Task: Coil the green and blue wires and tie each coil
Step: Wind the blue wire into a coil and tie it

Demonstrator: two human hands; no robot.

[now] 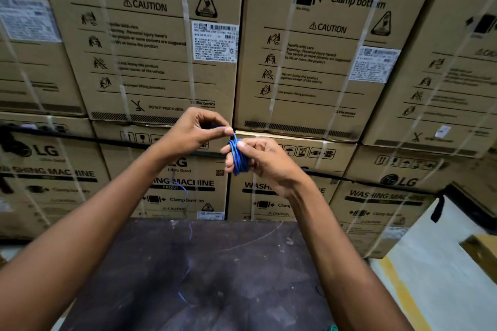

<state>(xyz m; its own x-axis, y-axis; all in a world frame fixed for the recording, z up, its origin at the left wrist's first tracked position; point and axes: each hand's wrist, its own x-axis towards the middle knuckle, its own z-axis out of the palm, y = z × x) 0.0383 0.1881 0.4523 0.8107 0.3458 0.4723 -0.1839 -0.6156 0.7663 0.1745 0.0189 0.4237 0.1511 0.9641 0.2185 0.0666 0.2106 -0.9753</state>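
- My right hand (259, 160) is raised in front of me, forearm slanting up from the lower right, fingers curled and thumb pressed down on the blue wire coil (238, 160) that it grips.
- My left hand (200, 130) is raised just beside it and a little higher, forearm coming up from the lower left, thumb and forefinger pinching the blue wire where it leaves the top of the coil.
- The two hands are close together, almost touching, with only the short run of wire between them.
- The blue coil is a tight bundle of several loops, standing roughly upright across my right fingers; I cannot count the turns.
- A loose blue tail (188, 234) trails down below my left wrist and onto the dark surface (242, 277); much of it is thin and blurred.
- At the bottom edge of the surface a small bit of green wire (332, 328) shows, well apart from my hands; most of it is cut off by the frame.
- I count one blue coil, one green scrap and two hands.
- Behind the surface stand stacked cardboard washing machine boxes (150, 48), bound with pale straps.
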